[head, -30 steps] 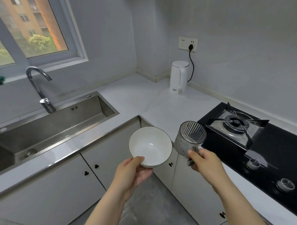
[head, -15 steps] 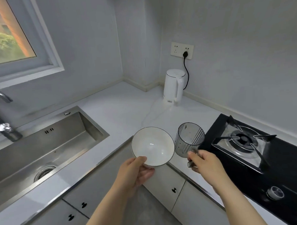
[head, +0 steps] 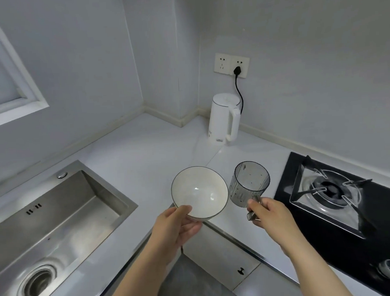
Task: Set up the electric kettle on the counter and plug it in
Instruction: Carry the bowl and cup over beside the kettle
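A white electric kettle [head: 224,120] stands upright on the white counter [head: 145,150] near the back corner. Its black cord [head: 239,91] runs up to a plug seated in the wall socket [head: 231,65]. My left hand [head: 178,227] grips the near rim of a white bowl [head: 199,192], tilted toward me, empty. My right hand [head: 270,217] holds the handle of a smoky clear ribbed cup [head: 249,183], also tilted and empty. Both are held over the counter's front corner, well short of the kettle.
A steel sink [head: 54,225] with a drain lies at the left. A black gas hob [head: 339,199] with a burner and knobs fills the right. White cabinet doors [head: 219,258] sit below the counter. A window frame [head: 19,88] is at upper left.
The view has swung right and closer to the corner; the tap and most of the window have left the frame. The kettle appears nearer. Both hands keep their hold on bowl and cup.
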`<control>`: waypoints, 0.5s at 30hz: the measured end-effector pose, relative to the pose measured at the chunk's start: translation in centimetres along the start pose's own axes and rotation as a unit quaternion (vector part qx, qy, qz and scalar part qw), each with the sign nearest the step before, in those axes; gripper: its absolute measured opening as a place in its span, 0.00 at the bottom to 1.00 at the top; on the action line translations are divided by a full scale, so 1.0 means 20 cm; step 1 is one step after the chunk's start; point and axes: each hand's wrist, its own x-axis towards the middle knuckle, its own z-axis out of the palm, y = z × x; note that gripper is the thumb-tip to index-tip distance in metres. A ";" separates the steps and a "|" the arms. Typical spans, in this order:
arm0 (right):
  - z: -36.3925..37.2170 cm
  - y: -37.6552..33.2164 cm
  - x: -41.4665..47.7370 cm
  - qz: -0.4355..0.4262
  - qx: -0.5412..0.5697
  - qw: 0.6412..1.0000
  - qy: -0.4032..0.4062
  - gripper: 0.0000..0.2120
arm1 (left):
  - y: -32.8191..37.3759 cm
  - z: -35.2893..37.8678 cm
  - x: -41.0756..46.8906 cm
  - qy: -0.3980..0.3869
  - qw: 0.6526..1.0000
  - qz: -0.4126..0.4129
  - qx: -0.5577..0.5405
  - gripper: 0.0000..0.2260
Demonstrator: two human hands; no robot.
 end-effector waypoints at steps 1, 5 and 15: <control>0.00 0.00 0.04 0.003 0.004 1.000 0.003 0.13 | 0.01 0.01 0.04 -0.003 1.000 -0.003 0.003 0.08; 0.00 -0.01 0.19 0.012 0.013 1.000 0.010 0.16 | 0.08 0.07 0.17 0.005 1.000 -0.016 0.009 0.07; -0.11 -0.05 0.73 0.014 0.021 1.000 0.010 0.16 | 0.26 0.34 0.57 0.016 0.999 -0.015 0.025 0.06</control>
